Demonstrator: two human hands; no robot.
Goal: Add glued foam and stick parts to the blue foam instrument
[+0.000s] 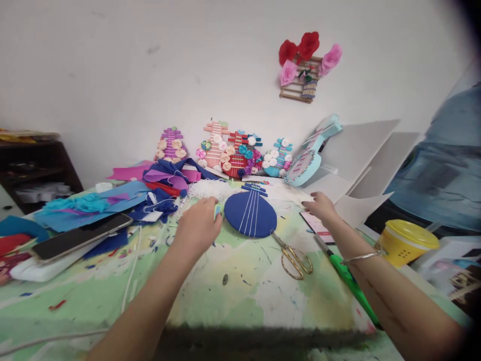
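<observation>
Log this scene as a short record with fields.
Main piece: blue craft lute with white strings, flat on the paint-stained table
Left hand: left of the lute, a small light-blue item against it; grip unclear
Right hand: near a phone, nothing visibly held
Scissors: gold-handled, tips at the lute's edge
Far right: yellow lidded tub
Behind: flower-trimmed craft lutes
Wall: red and pink paper flowers

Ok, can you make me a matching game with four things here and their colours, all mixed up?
Things:
1. scissors
2. lidded tub
3. stringed craft nearest the scissors
4. highest flowers

Colours:
A. red and pink
B. dark blue with pale strings
C. gold handles
D. yellow

Right pairs: 1-C, 2-D, 3-B, 4-A
</observation>
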